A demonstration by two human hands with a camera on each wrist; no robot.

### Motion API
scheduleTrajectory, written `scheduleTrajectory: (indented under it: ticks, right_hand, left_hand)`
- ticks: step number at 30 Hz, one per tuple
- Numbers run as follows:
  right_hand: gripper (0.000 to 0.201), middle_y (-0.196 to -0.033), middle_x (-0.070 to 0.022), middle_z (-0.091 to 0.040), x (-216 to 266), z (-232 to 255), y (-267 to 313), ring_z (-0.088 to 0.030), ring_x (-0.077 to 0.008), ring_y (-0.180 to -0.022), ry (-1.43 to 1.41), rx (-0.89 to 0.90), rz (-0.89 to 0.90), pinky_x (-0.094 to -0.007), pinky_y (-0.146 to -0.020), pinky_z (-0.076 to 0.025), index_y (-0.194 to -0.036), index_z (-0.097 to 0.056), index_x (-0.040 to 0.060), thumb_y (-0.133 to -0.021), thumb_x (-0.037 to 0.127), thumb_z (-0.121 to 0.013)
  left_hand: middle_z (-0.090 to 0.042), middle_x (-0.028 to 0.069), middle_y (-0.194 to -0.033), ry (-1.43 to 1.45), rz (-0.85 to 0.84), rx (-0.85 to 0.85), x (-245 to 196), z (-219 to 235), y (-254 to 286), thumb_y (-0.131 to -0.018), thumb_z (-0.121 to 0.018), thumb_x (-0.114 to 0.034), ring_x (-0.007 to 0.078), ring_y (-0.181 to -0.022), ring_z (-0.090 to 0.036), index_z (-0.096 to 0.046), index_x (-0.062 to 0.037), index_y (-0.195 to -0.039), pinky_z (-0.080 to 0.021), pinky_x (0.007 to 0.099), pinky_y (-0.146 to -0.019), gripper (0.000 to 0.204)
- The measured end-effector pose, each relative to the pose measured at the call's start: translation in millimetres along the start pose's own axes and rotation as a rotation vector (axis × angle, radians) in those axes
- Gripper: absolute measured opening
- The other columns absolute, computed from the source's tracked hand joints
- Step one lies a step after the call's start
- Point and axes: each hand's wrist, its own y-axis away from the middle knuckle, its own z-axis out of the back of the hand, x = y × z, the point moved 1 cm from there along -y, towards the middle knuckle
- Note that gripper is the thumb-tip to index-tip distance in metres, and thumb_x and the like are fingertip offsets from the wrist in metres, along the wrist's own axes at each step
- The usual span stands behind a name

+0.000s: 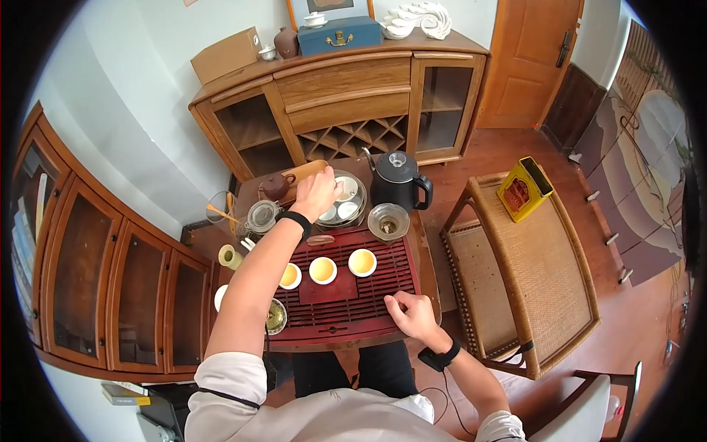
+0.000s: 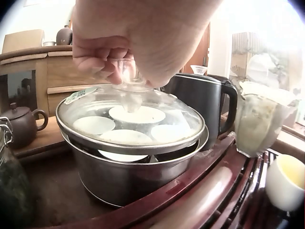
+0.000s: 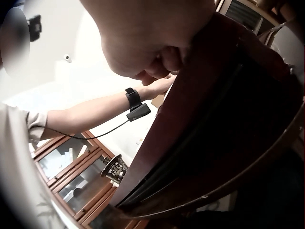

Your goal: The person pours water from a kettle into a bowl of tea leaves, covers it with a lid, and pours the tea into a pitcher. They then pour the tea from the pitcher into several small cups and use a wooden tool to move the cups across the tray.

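My left hand (image 1: 317, 197) reaches to the far side of the table. In the left wrist view its fingers pinch the knob (image 2: 127, 74) of a glass lid (image 2: 78, 130). This lid is over a metal pot (image 2: 124, 179), with a gap showing along the front rim. Through the glass, several white cups (image 2: 125, 137) show inside the pot. My right hand (image 1: 414, 318), fingers loosely curled, rests at the right front edge of the red tea tray (image 1: 368, 318) and holds nothing. Three cups of yellow tea (image 1: 322, 270) stand in a row on the tray.
A black kettle (image 1: 398, 180) and a glass pitcher (image 1: 388, 222) stand right of the pot. A brown teapot (image 1: 275, 186) and a glass jar (image 1: 263, 217) are to its left. A lidded bowl of leaves (image 1: 275, 317) is near my left forearm. A rattan stand (image 1: 545, 265) holds a yellow tin (image 1: 524, 190).
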Motion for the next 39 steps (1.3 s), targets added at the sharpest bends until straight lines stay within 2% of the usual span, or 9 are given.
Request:
scheduleTrajectory:
  ticks: [5, 7, 20, 22, 29, 35, 39]
  right_hand:
    - [0.039, -0.054, -0.0117, -0.055, -2.5, -0.1, 0.1, -0.054, -0.0231, -0.045, 0.029, 0.008, -0.005, -0.0379, -0.048, -0.044, -0.074, -0.067, 0.0008, -0.103, 0.026, -0.071]
    - [0.038, -0.054, -0.0102, -0.056, -5.4, -1.3, 0.9, -0.057, -0.0272, -0.045, 0.044, 0.011, -0.005, -0.0392, -0.048, -0.047, -0.073, -0.068, 0.0047, -0.103, 0.029, -0.071]
    - [0.038, -0.054, -0.0112, -0.056, -0.5, 0.0, -0.5, -0.058, -0.0285, -0.046, 0.051, 0.005, -0.003, -0.0400, -0.049, -0.047, -0.073, -0.068, 0.0043, -0.102, 0.028, -0.071]
    - [0.038, -0.055, -0.0115, -0.056, -1.4, -0.4, 0.3, -0.058, -0.0286, -0.047, 0.049, -0.001, -0.012, -0.0400, -0.049, -0.047, -0.073, -0.068, 0.0044, -0.102, 0.028, -0.071]
    - [0.038, -0.055, -0.0116, -0.057, -2.1, 0.2, 0.1, -0.059, -0.0284, -0.047, 0.059, -0.007, -0.001, -0.0397, -0.049, -0.047, -0.074, -0.068, 0.0043, -0.103, 0.029, -0.071]
    - [0.037, -0.055, -0.0125, -0.057, -1.3, -0.1, 0.3, -0.058, -0.0291, -0.047, 0.053, -0.010, 0.001, -0.0395, -0.049, -0.047, -0.074, -0.068, 0.0035, -0.102, 0.028, -0.071]
    - [0.037, -0.055, -0.0133, -0.057, -2.3, -1.0, 0.0, -0.058, -0.0288, -0.047, 0.056, -0.024, 0.003, -0.0397, -0.049, -0.047, -0.075, -0.068, 0.0031, -0.103, 0.028, -0.071]
  left_hand:
    - [-0.075, 0.0307, -0.095, 0.002, -0.008, -0.006, -1.8, -3.3, -0.2, -0.103, -0.063, -0.040, 0.0470, -0.090, -0.075, -0.061, 0.0047, -0.107, -0.061, 0.0547, -0.077, 0.045]
    - [-0.075, 0.0308, -0.095, 0.023, -0.002, 0.008, -1.8, -5.9, -0.7, -0.103, -0.062, -0.040, 0.0470, -0.091, -0.075, -0.061, 0.0049, -0.108, -0.061, 0.0546, -0.077, 0.045]
    - [-0.075, 0.0306, -0.096, 0.038, -0.025, 0.005, 1.7, -16.0, 0.5, -0.104, -0.063, -0.040, 0.0476, -0.093, -0.075, -0.061, 0.0054, -0.111, -0.060, 0.0548, -0.080, 0.046]
    - [-0.076, 0.0266, -0.098, 0.003, -0.026, -0.017, 0.2, -15.3, 0.9, -0.103, -0.063, -0.037, 0.0426, -0.094, -0.077, -0.063, 0.0053, -0.112, -0.063, 0.0503, -0.080, 0.043]
    - [-0.076, 0.0280, -0.101, 0.024, 0.005, 0.040, -3.1, -10.1, 1.3, -0.103, -0.064, -0.038, 0.0425, -0.099, -0.076, -0.063, 0.0057, -0.112, -0.063, 0.0504, -0.083, 0.045]
    - [-0.075, 0.0304, -0.104, 0.104, -0.051, 0.050, 6.5, -8.8, 1.9, -0.100, -0.069, -0.042, 0.0467, -0.100, -0.075, -0.061, 0.0056, -0.114, -0.062, 0.0528, -0.085, 0.050]
    - [-0.074, 0.0331, -0.107, 0.141, 0.003, 0.084, 0.8, 19.3, 7.6, -0.095, -0.072, -0.048, 0.0487, -0.103, -0.073, -0.059, 0.0071, -0.117, -0.061, 0.0545, -0.089, 0.061]
